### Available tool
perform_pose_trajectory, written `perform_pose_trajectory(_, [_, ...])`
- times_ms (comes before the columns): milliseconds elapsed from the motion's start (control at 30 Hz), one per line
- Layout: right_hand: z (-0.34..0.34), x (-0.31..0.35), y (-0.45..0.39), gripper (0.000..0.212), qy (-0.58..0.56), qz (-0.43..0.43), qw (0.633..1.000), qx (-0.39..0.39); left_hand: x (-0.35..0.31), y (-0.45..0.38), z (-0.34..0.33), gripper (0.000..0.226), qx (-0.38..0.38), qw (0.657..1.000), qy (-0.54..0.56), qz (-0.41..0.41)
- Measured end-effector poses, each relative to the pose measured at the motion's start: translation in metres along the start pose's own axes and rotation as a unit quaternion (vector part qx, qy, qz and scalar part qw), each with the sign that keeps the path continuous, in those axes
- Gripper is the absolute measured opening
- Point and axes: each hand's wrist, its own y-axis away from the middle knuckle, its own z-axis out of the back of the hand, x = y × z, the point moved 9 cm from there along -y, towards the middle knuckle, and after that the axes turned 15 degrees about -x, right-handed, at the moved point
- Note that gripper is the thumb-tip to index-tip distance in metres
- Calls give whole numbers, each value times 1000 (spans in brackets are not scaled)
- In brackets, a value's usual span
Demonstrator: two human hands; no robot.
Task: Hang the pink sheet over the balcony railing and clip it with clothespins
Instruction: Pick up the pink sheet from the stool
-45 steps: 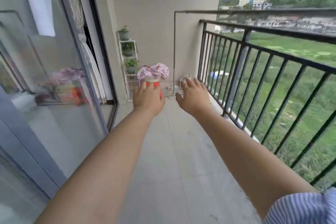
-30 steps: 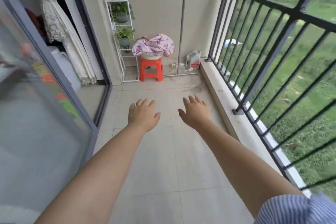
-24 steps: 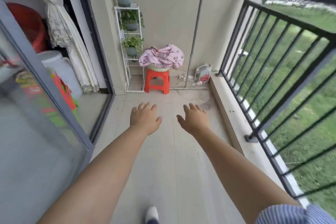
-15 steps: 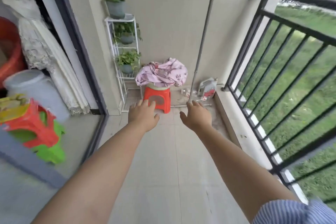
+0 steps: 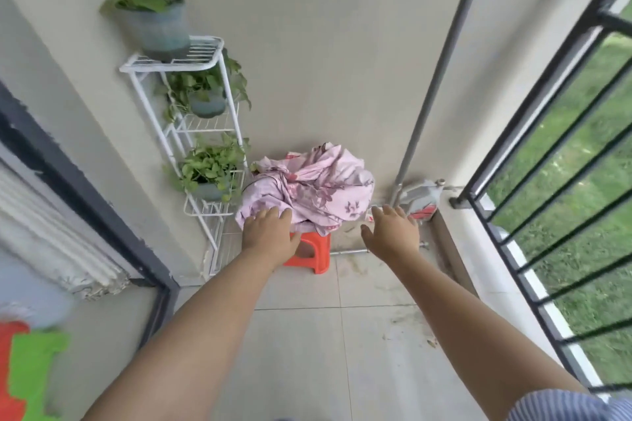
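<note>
A crumpled pink sheet [image 5: 309, 186] with a darker floral print lies heaped on an orange plastic stool [image 5: 313, 251] at the far end of a narrow balcony, near the centre of the view and against the beige end wall. The left hand [image 5: 270, 236] reaches toward the heap's lower left edge at about 7 o'clock from it, fingers straight and loosely spread, holding nothing; whether the fingertips touch the cloth cannot be told. The right hand [image 5: 391, 232] hovers at about 4 o'clock from the heap, just beside its right edge, fingers likewise extended and empty. At 9 o'clock from the sheet stands a white wire plant rack [image 5: 191, 120] carrying three potted green plants. At 3 o'clock a grey vertical pipe [image 5: 434, 79] runs down the wall, with a white jug [image 5: 420, 198] at its foot. The black balcony railing [image 5: 561, 133] runs along the right side, with grass beyond. No clothespins are visible. The step in hand appears to be gathering the sheet; it would go best by scooping from both sides at once and finding an edge, so the bundle lifts clear of the stool without trailing on the floor.
</note>
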Motion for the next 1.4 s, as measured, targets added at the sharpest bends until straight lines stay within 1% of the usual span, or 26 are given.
perform_pose_trajectory(167, [-79, 18, -137, 38, -3, -12, 1000, 26, 39, -145, -72, 53, 39, 999, 10, 2])
perform_pose_trajectory(267, [-140, 24, -206, 45, 1, -34, 997, 65, 53, -225, -134, 55, 78, 997, 7, -26])
perform_pose_trajectory(333, [-185, 27, -244, 53, 4, -40, 994, 106, 58, -272, -176, 57, 111, 993, 7, -40])
perform_pose_trajectory(433, [-248, 29, -274, 65, 38, -12, 982, 183, 60, -315, -236, 59, 159, 985, 7, -63])
perform_pose_trajectory(500, [-287, 29, -280, 74, 68, 17, 969, 235, 60, -326, -276, 61, 192, 977, -1, -88])
perform_pose_trajectory(567, [-321, 24, -283, 81, 102, 41, 957, 267, 58, -331, -310, 65, 217, 970, -6, -113])
perform_pose_trajectory(633, [-350, 18, -288, 81, 123, 56, 955, 264, 59, -332, -340, 72, 240, 963, -14, -122])
perform_pose_trajectory(700, [-370, 9, -302, 84, 134, 55, 963, 228, 63, -332, -368, 83, 253, 960, -31, -117])
perform_pose_trajectory(767, [-386, -3, -319, 86, 133, 44, 971, 196, 64, -335, -387, 94, 229, 967, -35, -109])
perform_pose_trajectory(800, [-393, -9, -326, 84, 130, 38, 972, 192, 64, -336, -397, 92, 220, 968, -36, -113])
perform_pose_trajectory(833, [-401, -14, -333, 78, 126, 31, 973, 192, 61, -338, -406, 82, 194, 972, -32, -127])
perform_pose_trajectory(867, [-407, -16, -338, 67, 123, 27, 974, 191, 57, -342, -412, 68, 163, 976, -18, -145])
perform_pose_trajectory(933, [-414, -14, -346, 35, 114, 33, 978, 174, 51, -350, -417, 41, 120, 978, 2, -168])
perform_pose_trajectory(967, [-415, -12, -348, 24, 105, 34, 980, 168, 49, -354, -415, 36, 107, 978, 14, -178])
perform_pose_trajectory(1033, [-413, -10, -351, 21, 95, 33, 980, 172, 47, -362, -407, 33, 106, 975, 35, -191])
perform_pose_trajectory(1067, [-406, -7, -352, 20, 89, 41, 982, 163, 47, -364, -401, 34, 110, 973, 47, -199])
perform_pose_trajectory(1133, [-382, -1, -360, 12, 73, 58, 989, 114, 48, -369, -375, 35, 118, 968, 77, -207])
perform_pose_trajectory(1200, [-350, 3, -370, 13, 25, 30, 996, 78, 50, -377, -338, 28, 143, 963, 123, -193])
perform_pose_trajectory(1233, [-332, 6, -375, 11, -3, 15, 998, 69, 55, -387, -314, 24, 138, 965, 166, -152])
perform_pose_trajectory(1267, [-311, 8, -383, 7, -33, 3, 998, 48, 64, -397, -293, 23, 140, 967, 192, -90])
perform_pose_trajectory(1300, [-288, 9, -392, 11, -64, -15, 997, 26, 72, -404, -272, 27, 152, 960, 236, -12])
perform_pose_trajectory(1333, [-264, 9, -401, 16, -99, -41, 994, 4, 78, -411, -250, 31, 154, 941, 295, 61])
perform_pose_trajectory(1367, [-239, 8, -411, 19, -133, -74, 988, -17, 81, -420, -225, 33, 125, 920, 352, 117])
perform_pose_trajectory(1400, [-214, 6, -419, 18, -164, -105, 980, -35, 83, -430, -199, 35, 87, 899, 400, 156])
